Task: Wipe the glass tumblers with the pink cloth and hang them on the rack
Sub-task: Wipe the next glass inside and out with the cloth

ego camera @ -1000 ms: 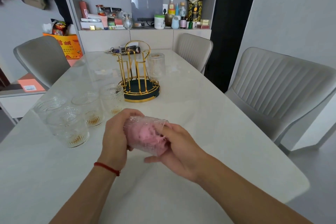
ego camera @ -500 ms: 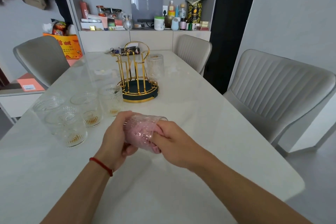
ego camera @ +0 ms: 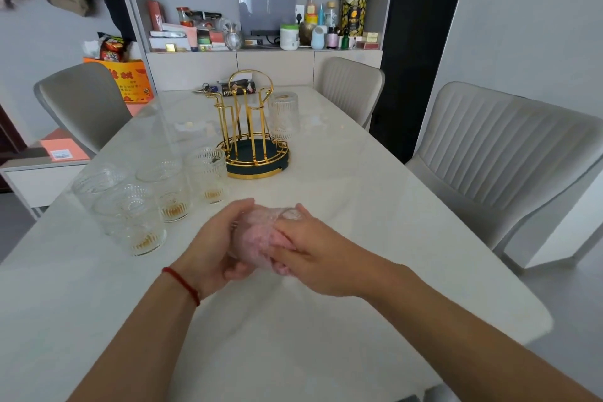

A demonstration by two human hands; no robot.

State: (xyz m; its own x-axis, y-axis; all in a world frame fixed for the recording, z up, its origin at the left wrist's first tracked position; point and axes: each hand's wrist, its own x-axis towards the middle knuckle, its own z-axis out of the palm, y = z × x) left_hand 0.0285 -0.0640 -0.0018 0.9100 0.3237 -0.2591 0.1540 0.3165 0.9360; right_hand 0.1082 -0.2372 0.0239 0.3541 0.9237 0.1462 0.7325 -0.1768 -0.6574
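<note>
Left hand (ego camera: 215, 248) grips a ribbed tumbler (ego camera: 261, 232); right hand (ego camera: 313, 254) presses the pink cloth (ego camera: 280, 266) into it. Behind the rack (ego camera: 253, 137), a packet (ego camera: 236, 88) reads "PIN".

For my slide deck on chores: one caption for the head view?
Both hands wipe a tumbler with pink cloth; one hangs on the rack.

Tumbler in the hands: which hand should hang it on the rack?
Likely left. The left hand cups the tumbler from outside; the right hand is busy with the pink cloth. The rack has free pegs on its left.
</note>
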